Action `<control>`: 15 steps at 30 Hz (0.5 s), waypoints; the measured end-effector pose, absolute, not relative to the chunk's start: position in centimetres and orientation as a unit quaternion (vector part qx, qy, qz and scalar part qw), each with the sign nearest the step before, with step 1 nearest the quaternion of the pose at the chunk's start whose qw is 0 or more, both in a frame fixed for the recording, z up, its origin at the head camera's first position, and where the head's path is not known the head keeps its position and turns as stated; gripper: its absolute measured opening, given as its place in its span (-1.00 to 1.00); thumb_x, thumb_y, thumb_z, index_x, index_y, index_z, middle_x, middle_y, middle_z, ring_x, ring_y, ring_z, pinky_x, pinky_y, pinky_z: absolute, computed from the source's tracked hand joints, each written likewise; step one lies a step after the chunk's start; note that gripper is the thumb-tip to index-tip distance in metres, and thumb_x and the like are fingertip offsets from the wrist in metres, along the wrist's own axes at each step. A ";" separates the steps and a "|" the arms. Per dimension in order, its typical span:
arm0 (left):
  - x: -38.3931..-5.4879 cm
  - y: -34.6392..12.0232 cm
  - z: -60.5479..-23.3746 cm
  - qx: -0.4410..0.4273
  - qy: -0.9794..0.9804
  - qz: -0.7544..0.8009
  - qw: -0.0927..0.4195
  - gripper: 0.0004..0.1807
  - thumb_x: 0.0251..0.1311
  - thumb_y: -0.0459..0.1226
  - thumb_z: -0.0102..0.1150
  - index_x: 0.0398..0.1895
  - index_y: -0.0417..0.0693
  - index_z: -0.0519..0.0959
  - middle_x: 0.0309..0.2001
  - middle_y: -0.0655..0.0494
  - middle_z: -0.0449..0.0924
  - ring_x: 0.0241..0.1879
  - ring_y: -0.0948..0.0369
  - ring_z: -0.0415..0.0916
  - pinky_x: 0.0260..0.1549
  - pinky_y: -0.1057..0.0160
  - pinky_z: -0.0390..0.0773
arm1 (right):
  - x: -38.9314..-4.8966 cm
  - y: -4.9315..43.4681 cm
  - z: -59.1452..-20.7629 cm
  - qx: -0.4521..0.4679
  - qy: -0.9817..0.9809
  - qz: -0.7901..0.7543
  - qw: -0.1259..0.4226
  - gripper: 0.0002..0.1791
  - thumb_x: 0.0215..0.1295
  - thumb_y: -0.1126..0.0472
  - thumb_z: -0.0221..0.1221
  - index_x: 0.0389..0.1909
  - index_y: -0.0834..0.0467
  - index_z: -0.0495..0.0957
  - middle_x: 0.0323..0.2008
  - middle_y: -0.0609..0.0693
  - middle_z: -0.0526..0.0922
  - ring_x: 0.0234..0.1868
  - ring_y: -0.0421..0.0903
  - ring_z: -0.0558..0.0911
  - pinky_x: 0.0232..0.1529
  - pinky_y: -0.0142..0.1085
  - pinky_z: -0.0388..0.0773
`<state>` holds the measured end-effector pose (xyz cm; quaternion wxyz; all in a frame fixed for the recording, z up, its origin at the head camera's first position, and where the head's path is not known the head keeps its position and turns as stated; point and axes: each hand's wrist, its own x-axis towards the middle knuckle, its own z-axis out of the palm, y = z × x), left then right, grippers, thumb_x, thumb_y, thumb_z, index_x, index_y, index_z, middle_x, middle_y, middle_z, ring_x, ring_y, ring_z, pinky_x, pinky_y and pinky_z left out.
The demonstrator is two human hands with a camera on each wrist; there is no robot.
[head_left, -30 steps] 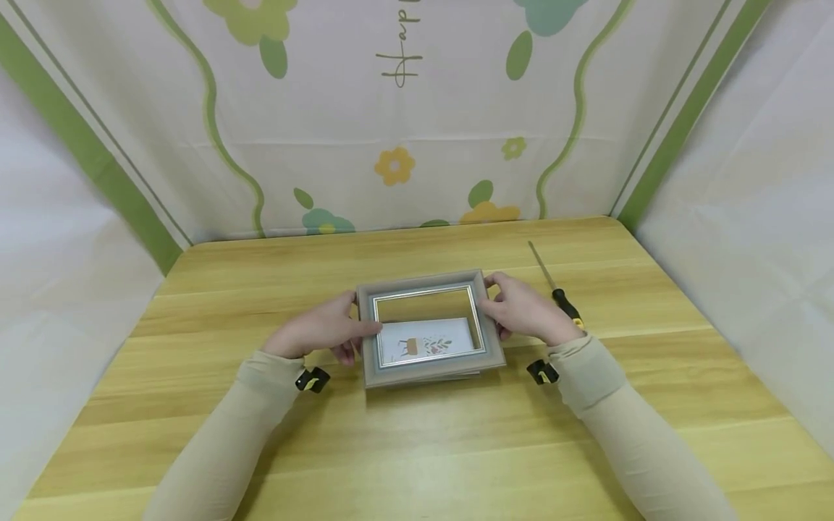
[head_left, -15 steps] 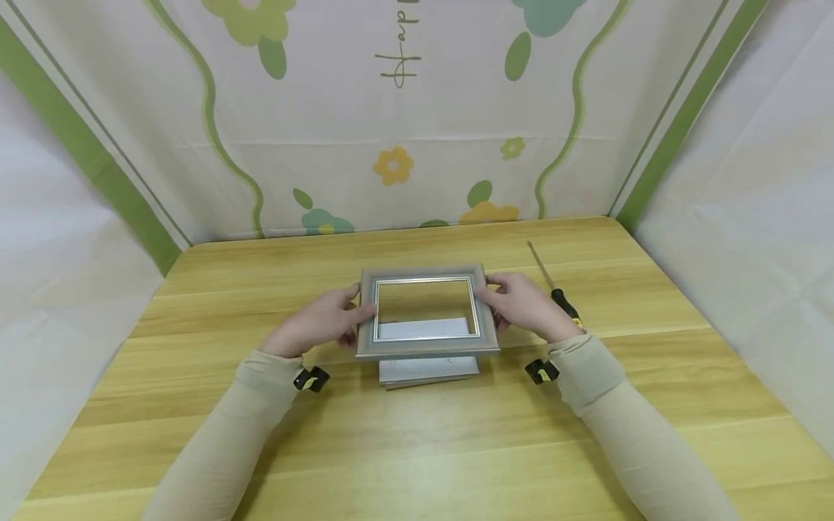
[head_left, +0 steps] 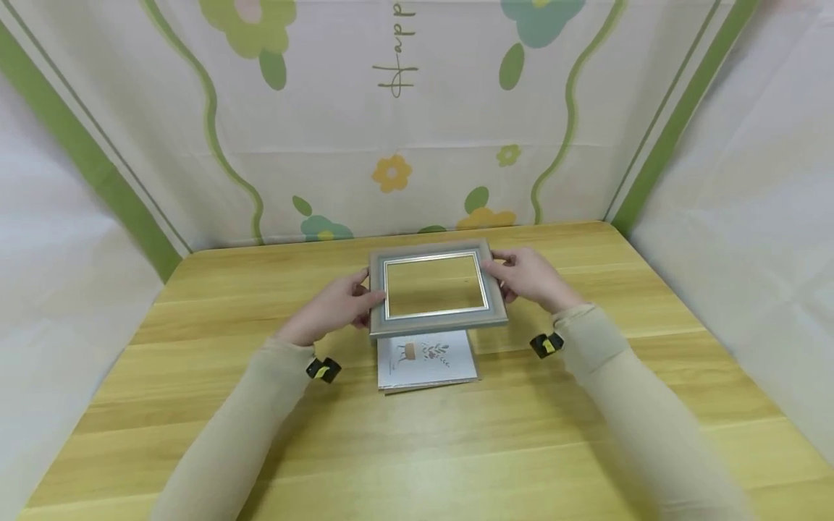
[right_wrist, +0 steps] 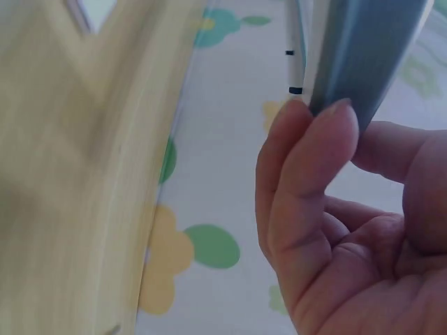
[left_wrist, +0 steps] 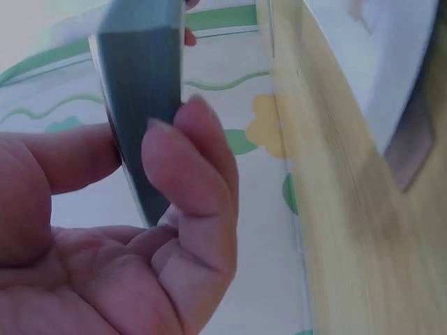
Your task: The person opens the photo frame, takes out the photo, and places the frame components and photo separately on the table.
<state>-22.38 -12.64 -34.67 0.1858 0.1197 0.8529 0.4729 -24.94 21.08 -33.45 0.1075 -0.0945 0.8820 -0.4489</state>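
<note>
A grey-blue picture frame [head_left: 438, 324] with an open middle is lifted above the table, held at both short sides. My left hand [head_left: 339, 302] grips its left side, thumb on the front face. My right hand [head_left: 529, 275] pinches the right side the same way. In the left wrist view, thumb and curled fingers clasp the frame's edge [left_wrist: 143, 91]; the right wrist view shows a like hold on its other edge [right_wrist: 370, 56]. Below the frame, a white printed card [head_left: 426, 362] lies on a thin flat piece, its far part hidden by the frame.
The wooden table [head_left: 417, 456] reaches back to a flower-printed cloth [head_left: 326, 145], with white cloth [head_left: 736, 239] at the sides. The screwdriver seen earlier is out of sight in the head view, where the right hand covers its place.
Both hands have raised the picture frame and moved it away from me, tilting it on the way. More of the printed card now shows below it.
</note>
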 end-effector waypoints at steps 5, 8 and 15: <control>-26.5 -11.0 -34.8 0.110 0.866 0.459 0.166 -0.21 0.44 -0.10 0.10 0.56 -0.21 0.02 0.04 -0.19 0.59 -0.29 0.04 0.66 0.09 0.01 0.52 | -28.3 21.9 -33.1 -0.078 0.899 -0.418 0.106 -0.47 0.51 0.12 0.03 0.35 0.36 0.37 -0.05 0.29 0.63 -0.35 -0.06 0.67 -0.17 -0.18 0.66; -28.9 -9.9 -35.2 0.092 0.869 0.458 0.163 -0.35 0.44 -0.13 0.10 0.48 -0.22 0.22 0.01 -0.15 0.63 -0.28 0.07 0.68 0.18 0.00 0.44 | -30.0 22.2 -33.6 -0.064 0.906 -0.402 0.118 -0.46 0.48 0.19 -0.01 0.39 0.35 0.31 0.13 0.31 0.58 -0.15 0.01 0.70 0.00 -0.11 0.61; -32.1 -7.3 -35.9 0.084 0.877 0.446 0.157 -0.75 0.46 -0.28 0.02 -0.07 -0.28 0.60 -0.30 -0.10 0.66 -0.22 -0.08 0.64 0.05 0.00 0.54 | -32.6 22.7 -34.9 -0.047 0.926 -0.357 0.110 -0.54 0.37 0.29 -0.07 0.22 0.36 0.50 0.06 0.23 0.61 -0.01 0.04 0.58 -0.01 -0.16 0.55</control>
